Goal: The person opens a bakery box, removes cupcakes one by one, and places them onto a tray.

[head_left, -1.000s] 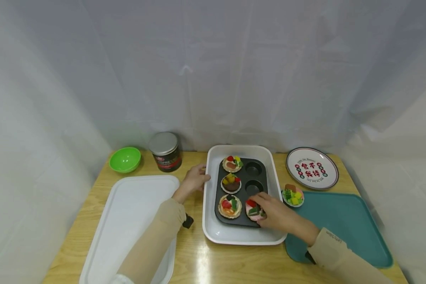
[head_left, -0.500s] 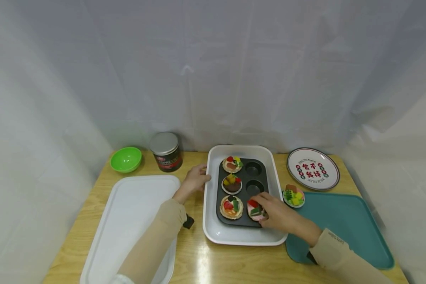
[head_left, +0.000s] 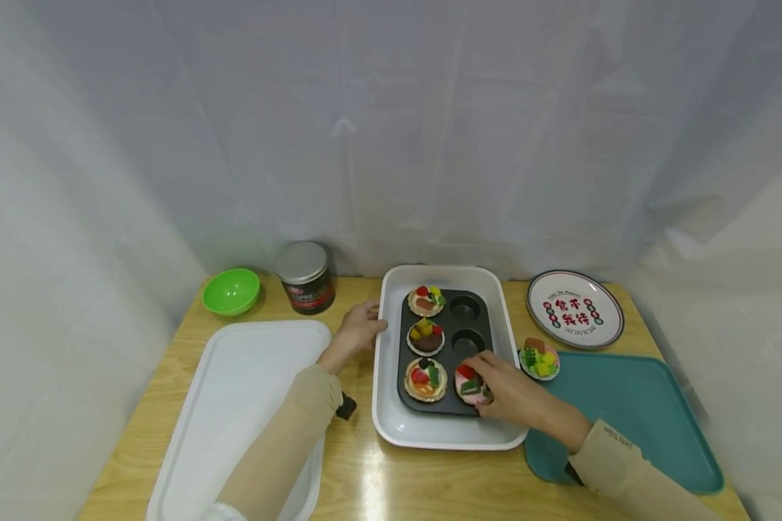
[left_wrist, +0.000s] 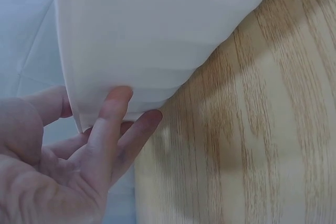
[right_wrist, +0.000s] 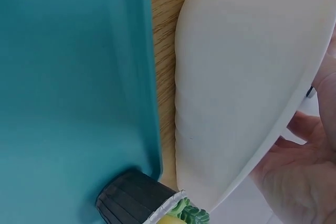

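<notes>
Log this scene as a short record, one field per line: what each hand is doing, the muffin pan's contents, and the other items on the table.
left hand: fingers rest on the white dish's left rim
right hand: grips the pink tart in the pan's near right cup
muffin pan: four tarts, two far right cups empty
fifth tart: on the teal tray's corner
others: green bowl, jar, printed plate, white tray

The right hand [head_left: 508, 394] is covering the near side of the pink tart [head_left: 469, 383], so the grip of its fingertips is not showing. The picture edges are cutting off both sleeves at the bottom of the head view. The white dish [left_wrist: 157, 35] is filling the left wrist view, hiding its contents. In the right wrist view only a palm edge [right_wrist: 304, 171] is showing, and the tart is lying out of sight. The jar's [head_left: 308, 278] label is too small to read.
</notes>
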Demonstrator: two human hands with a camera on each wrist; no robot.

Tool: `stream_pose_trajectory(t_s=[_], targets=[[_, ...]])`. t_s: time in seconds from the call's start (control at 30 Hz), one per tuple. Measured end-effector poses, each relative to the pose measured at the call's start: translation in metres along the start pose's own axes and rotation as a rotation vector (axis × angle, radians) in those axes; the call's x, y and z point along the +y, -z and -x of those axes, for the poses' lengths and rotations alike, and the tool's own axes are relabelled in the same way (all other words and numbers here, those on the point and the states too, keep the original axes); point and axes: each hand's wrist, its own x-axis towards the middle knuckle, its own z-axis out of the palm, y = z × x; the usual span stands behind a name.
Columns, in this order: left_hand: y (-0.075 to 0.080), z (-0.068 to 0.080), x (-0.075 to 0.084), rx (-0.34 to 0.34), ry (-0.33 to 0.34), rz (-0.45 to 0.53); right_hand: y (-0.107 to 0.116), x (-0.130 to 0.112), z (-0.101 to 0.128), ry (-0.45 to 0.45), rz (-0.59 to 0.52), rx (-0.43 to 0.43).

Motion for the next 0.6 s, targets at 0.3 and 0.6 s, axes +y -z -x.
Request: stream_pose_trajectory(t_s=[0.3,0.6], targets=[[-0.0008,-0.0013,-0.0012,0.001,0.01,0.011,-0.0019,0.0021,0.0017,0.012,0.034,0.033],[-0.0009,0.0013,-0.0009,0.001,-0.007,0.016,-0.0027,0.0021,0.0022,-0.004,0.027,0.031]])
